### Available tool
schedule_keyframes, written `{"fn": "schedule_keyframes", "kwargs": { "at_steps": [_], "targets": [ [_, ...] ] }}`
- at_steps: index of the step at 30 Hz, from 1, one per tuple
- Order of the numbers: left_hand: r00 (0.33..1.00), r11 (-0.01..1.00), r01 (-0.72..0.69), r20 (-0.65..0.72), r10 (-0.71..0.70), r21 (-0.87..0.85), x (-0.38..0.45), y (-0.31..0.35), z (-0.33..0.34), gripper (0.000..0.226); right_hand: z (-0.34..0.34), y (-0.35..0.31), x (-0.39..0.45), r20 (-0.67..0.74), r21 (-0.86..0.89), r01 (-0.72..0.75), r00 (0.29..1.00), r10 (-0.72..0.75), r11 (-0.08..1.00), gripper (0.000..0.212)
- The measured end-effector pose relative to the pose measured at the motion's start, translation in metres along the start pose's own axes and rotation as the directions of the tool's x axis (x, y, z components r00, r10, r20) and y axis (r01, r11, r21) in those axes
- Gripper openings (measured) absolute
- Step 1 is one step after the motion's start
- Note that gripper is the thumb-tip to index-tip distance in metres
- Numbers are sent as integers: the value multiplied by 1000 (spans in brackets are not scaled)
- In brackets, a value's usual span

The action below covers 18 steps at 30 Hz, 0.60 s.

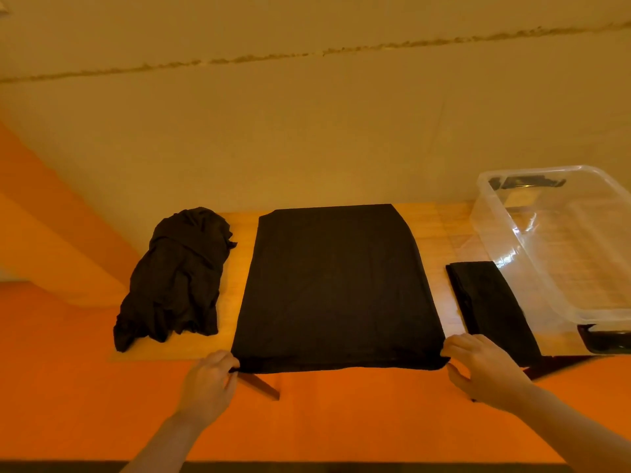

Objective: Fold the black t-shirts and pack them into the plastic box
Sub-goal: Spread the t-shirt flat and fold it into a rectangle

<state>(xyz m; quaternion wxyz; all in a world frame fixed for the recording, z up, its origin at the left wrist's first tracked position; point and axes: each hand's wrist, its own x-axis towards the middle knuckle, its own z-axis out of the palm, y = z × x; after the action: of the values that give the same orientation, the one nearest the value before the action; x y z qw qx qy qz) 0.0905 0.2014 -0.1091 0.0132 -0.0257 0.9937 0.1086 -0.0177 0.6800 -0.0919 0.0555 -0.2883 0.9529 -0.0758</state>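
Pinching its near corners, the left hand and right hand hold the flat black t-shirt on the counter. A crumpled shirt lies to its left; a folded shirt and clear plastic box sit to its right.

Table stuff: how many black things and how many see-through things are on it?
Black: 3, the crumpled pile, flat shirt, folded shirt
See-through: 1, the box
Total: 4

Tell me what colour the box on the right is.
The plastic box is clear and see-through, not tinted; the wooden table shows through it. Head view, the only one.
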Motion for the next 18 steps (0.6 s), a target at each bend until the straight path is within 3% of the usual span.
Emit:
{"fn": "schedule_keyframes", "kwargs": {
  "at_steps": [1,3,7,10,13,18],
  "targets": [
    [999,1000,-27,-21,28,11,1,3,-3,11,-4,0,3,23,-7,13,1000,-12,1000,28],
    [998,999,-33,-57,33,-8,10,12,-9,22,-10,1,16,41,26,11,999,-12,1000,22],
    [990,999,16,-142,-22,-45,58,49,-8,28,-4,-5,64,-83,149,-55,994,68,987,29],
    [994,996,53,-93,-60,-67,102,86,-3,50,6,-10,106,-83,168,-155,982,171,974,50],
    [1000,998,26,-9,-27,-60,144,116,7,58,18,-11,140,-28,163,-221,973,228,962,59],
    [993,995,19,112,-30,103,171,119,41,69,40,-15,138,18,62,-249,968,249,966,67]
  ]
}}
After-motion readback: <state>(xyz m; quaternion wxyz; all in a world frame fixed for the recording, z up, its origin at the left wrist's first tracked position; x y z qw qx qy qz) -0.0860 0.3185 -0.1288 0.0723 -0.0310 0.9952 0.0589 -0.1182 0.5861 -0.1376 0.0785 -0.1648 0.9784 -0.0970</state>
